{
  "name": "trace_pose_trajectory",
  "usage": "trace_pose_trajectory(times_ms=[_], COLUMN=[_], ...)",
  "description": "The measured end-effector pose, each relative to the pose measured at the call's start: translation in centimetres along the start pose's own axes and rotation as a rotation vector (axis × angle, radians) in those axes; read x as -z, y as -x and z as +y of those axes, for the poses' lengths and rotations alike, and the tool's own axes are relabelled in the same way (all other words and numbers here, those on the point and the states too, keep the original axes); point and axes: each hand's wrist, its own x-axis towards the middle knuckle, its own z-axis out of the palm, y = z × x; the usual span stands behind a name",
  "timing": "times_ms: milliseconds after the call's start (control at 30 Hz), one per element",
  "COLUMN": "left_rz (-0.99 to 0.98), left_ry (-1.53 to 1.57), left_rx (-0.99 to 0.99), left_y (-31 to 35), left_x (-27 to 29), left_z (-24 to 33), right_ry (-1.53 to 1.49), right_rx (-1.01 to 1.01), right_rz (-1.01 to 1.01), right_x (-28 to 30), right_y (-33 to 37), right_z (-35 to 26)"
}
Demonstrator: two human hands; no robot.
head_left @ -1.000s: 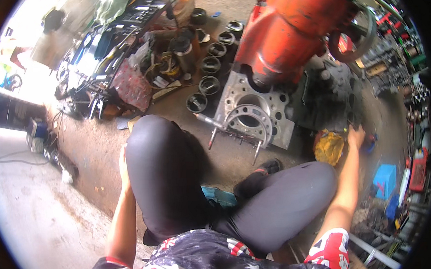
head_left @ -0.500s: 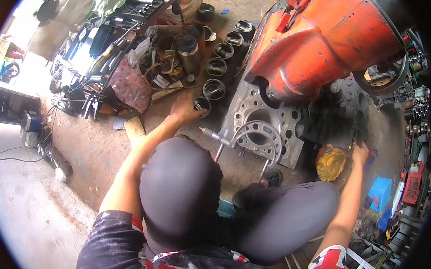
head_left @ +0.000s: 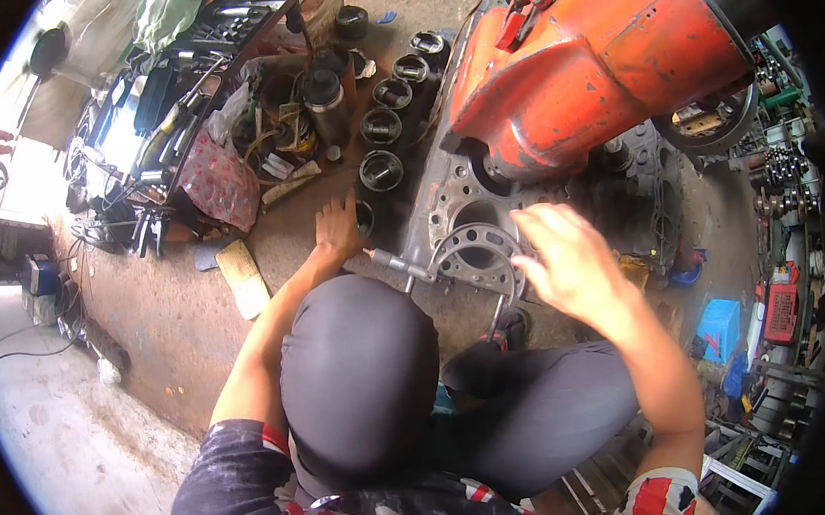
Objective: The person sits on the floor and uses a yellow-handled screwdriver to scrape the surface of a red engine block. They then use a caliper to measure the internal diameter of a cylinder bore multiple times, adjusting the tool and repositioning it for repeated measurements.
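Note:
My left hand [head_left: 337,227] is beside the nearest piston [head_left: 365,219], fingers stretched forward along its left side; whether they touch it is hard to tell. More pistons [head_left: 382,171] continue in a row away from it, several in all. A large outside micrometer [head_left: 391,261] stands upright in front of my knees, its curved frame over the near edge of a grey engine block [head_left: 442,199]. Just right of that frame hovers my right hand [head_left: 569,262], fingers apart and nothing in it. The frame and the right fingertips overlap closely in view.
A big orange-red metal part [head_left: 562,78] rises over the block. On the left are a bench of tools [head_left: 177,111], a steel flask [head_left: 326,107] and a pink patterned bag [head_left: 219,180]. A blue box [head_left: 718,328] and a red case [head_left: 781,306] sit at right.
My right hand has swung in from the far right, by the yellow cloth, to the micrometer. My left hand stays by the nearest piston, its fingers now straighter. The view has shifted slightly.

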Motion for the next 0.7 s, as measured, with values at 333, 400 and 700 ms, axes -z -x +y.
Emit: trace_pose_trajectory(times_ms=[333,400,700], left_rz=[0.055,0.025,0.155], left_ry=[0.216,0.189,0.340], left_rx=[0.027,0.024,0.000], left_y=[-7.0,-8.3,-7.8], left_x=[1.3,1.2,2.4], left_z=[3.8,4.5,3.2], right_ry=[0.259,0.275,0.284], right_rx=[0.035,0.028,0.042], right_rz=[-0.106,-0.100,-0.119], right_x=[-5.1,-5.4,-6.9], right_y=[-2.7,-3.0,-4.0], right_z=[-2.8,-2.8,-1.8])
